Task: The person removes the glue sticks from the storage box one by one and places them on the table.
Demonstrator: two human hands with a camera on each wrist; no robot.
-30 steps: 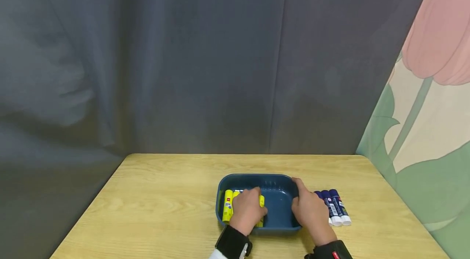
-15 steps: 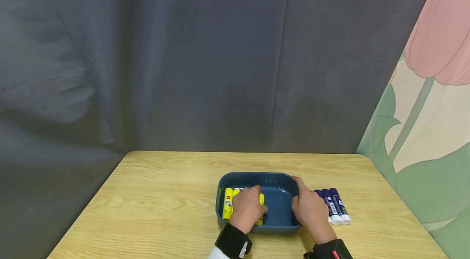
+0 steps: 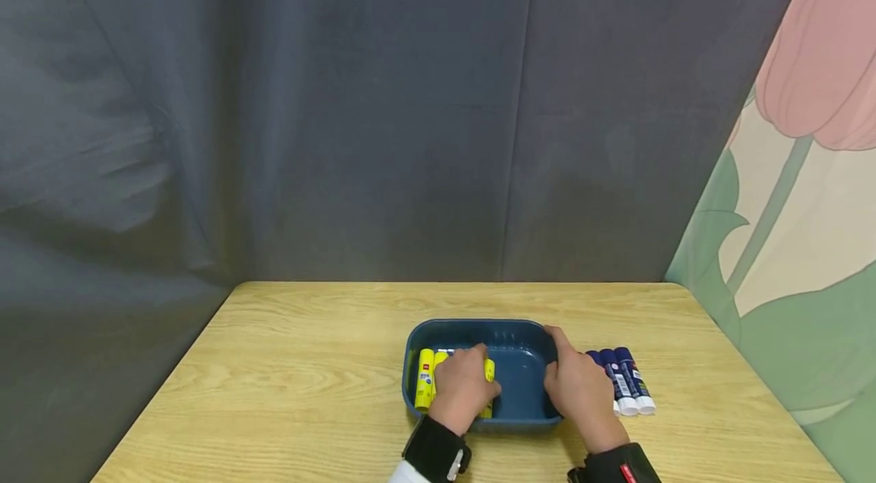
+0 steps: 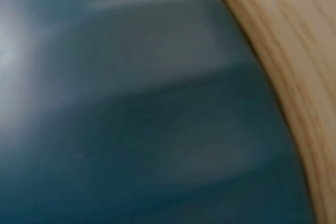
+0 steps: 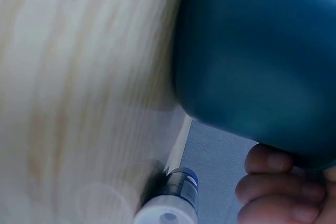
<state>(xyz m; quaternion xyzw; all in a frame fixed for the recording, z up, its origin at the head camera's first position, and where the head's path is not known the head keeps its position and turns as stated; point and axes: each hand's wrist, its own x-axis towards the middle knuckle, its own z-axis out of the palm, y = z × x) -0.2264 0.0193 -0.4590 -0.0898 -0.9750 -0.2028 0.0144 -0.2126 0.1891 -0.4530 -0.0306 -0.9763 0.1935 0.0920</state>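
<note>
A dark blue plastic bin (image 3: 523,384) sits on the wooden table. Several yellow glue sticks (image 3: 424,380) lie side by side in its left half. My left hand (image 3: 461,388) reaches over the bin's near wall and grips sticks in that row, its thumb by the rightmost one; the other fingertips are hidden. With the right hand (image 3: 582,392) I hold the bin's right end, thumb on the inner side and the fingers (image 5: 273,184) curled under the rim outside. The left wrist view shows only the blurred bin wall (image 4: 157,108) and some table.
Several dark blue glue sticks (image 3: 624,384) with white ends lie in a row on the table (image 3: 308,369), just right of my right hand. A grey curtain (image 3: 383,125) hangs behind the table, and a wall with a tulip print (image 3: 814,239) stands at the right.
</note>
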